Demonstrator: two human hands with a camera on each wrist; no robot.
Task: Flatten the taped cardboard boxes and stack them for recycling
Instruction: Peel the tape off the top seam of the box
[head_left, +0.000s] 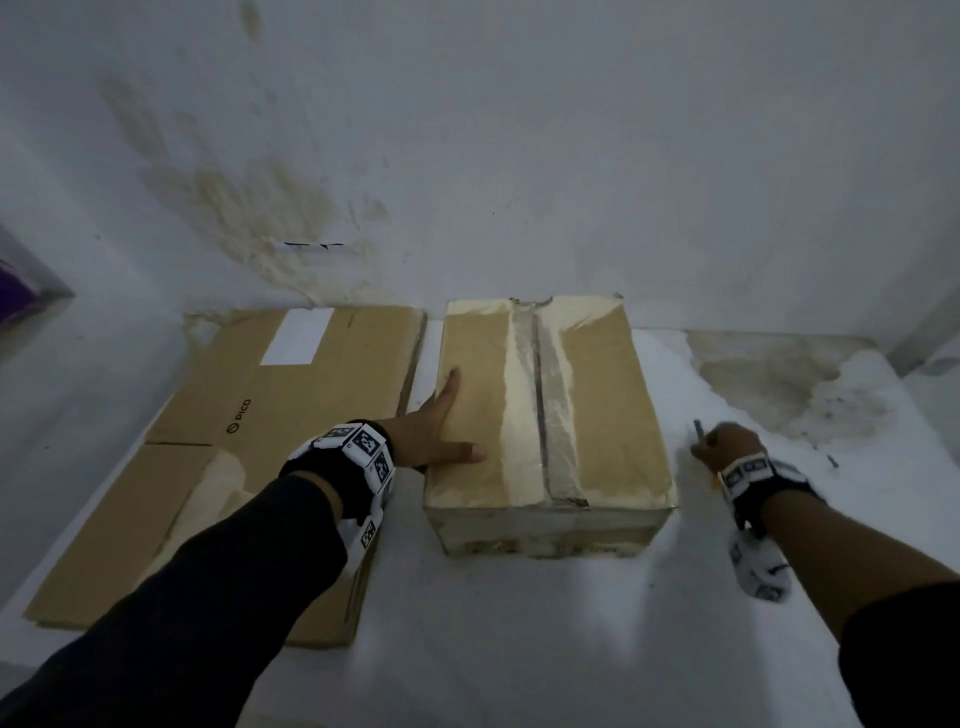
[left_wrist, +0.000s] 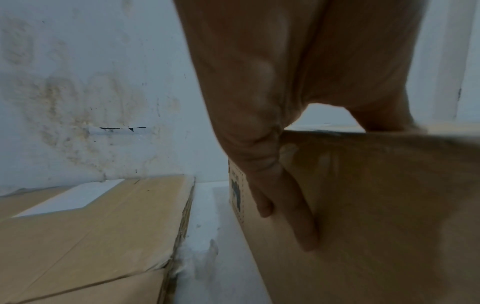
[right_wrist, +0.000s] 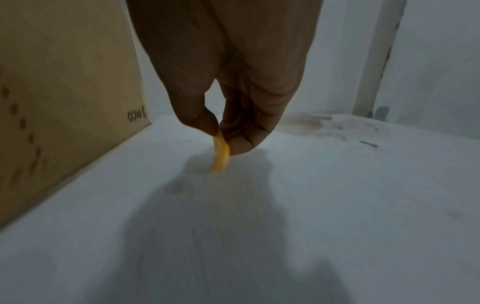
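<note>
Hands divide the work on the white counter: left hand flat on the taped box near the back edge, right hand pinching a yellow cutter beside it, seam-slitting seemingly next, flattened cardboard waiting left.

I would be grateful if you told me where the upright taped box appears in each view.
Head: taped box at centre, left hand on its top.
Left wrist: lower right, under the fingers.
Right wrist: left edge.
Shared landmark: the stained white wall.
</note>
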